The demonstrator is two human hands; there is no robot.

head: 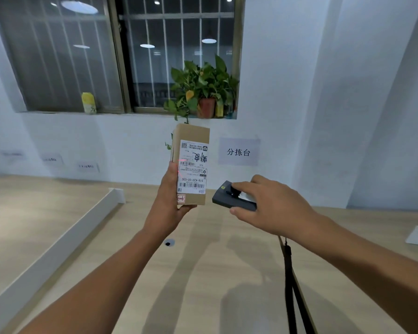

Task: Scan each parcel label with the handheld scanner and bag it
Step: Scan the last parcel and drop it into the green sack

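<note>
- the fingers point(173, 171) of the left hand point(168, 203) are clamped on a box point(192, 134): the thumb lies up its left edge, the palm cups its lower end, and the other fingers are hidden behind it.
- the box is cardboard, held upright in the air above the table point(203, 273), in front of the wall.
- its white label point(193, 165) faces the camera and reads upside down; faint red light marks show at the label's left edge, by the thumb.
- the right hand point(275, 208) grips a dark grey scanner point(223, 201), with one finger point(245, 186) on top and another along its near edge.
- the scanner is just right of the box's lower end, apart from it, with its front end towards the box.
- a black strap point(288, 280) hangs from under the right wrist.
- a white divider point(58, 239) runs across the table on the left, and a small round hole point(169, 242) sits between the forearms.
- a sign point(238, 151) is stuck on the wall right of the box.
- on the sill of the barred window point(58, 51) stand a potted plant point(203, 88) and a yellow carton point(89, 103).
</note>
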